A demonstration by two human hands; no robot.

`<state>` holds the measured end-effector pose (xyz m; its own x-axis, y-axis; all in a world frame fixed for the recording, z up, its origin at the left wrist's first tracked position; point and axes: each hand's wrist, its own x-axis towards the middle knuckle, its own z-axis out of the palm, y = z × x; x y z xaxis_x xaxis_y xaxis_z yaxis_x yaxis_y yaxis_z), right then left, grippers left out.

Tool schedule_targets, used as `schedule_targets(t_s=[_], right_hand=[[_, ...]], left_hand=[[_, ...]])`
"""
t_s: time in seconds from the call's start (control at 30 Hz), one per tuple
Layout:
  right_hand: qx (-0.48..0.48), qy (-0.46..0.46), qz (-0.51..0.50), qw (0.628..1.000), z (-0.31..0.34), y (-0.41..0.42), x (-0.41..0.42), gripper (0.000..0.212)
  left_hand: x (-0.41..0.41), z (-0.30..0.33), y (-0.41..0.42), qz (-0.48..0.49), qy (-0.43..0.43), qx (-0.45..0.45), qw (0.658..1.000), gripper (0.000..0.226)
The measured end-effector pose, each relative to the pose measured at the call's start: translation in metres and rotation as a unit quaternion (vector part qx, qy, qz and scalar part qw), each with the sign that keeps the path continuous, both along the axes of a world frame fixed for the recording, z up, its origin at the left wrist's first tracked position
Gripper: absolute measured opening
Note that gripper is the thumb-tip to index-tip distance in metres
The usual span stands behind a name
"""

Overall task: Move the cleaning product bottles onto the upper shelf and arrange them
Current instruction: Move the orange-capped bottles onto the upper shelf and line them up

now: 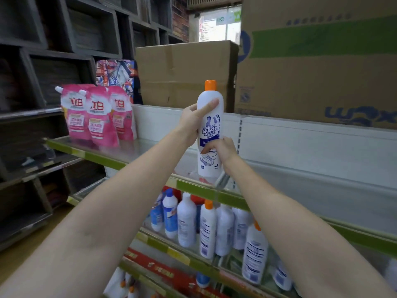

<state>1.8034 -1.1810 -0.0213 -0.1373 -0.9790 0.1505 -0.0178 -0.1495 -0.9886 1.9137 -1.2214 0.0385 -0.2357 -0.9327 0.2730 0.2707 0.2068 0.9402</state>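
The left hand [191, 122] wraps the upper body of the white bottle [210, 134], thumb laid across its front just under the shoulder, the other fingers curled round behind. The right hand [223, 148] holds the lower half, thumb pressing on the label, its fingers curled round the far side. Between them the bottle stands upright, its base at or just above the front of the upper shelf [193, 187] — whether it touches cannot be told.

It looks like a rigid plastic bottle, probably full, so moderately heavy and bottom-weighted; the smooth glossy wall could slip, which favours a grip round the waist over the orange cap [210, 85]. It should stand steadily once set flat.

More bottles [187, 220] wait on the shelf below — several with their backs turned outward. Pink refill pouches [96, 117] lean at the upper shelf's left end, well apart from the bottle, with cardboard boxes [184, 72] above.
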Motion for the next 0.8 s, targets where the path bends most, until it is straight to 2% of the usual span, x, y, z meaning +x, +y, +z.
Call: schedule_targets(t_s=[0.37,0.67,0.8], right_hand=[[0.026,-0.006,0.058,0.998,-0.007,-0.119,0.102,0.032],[0.048,0.077,0.149,0.985,0.011,-0.229,0.149,0.03],[0.059,0.086,0.16,0.982,0.004,-0.272,0.165,0.039]], left_hand=[[0.103,-0.005,-0.102,0.046,-0.02,0.011,0.999,0.041],[0.166,0.006,-0.2,0.118,-0.016,-0.008,0.993,0.061],[0.186,0.006,-0.237,0.131,-0.056,-0.016,0.99,0.057]])
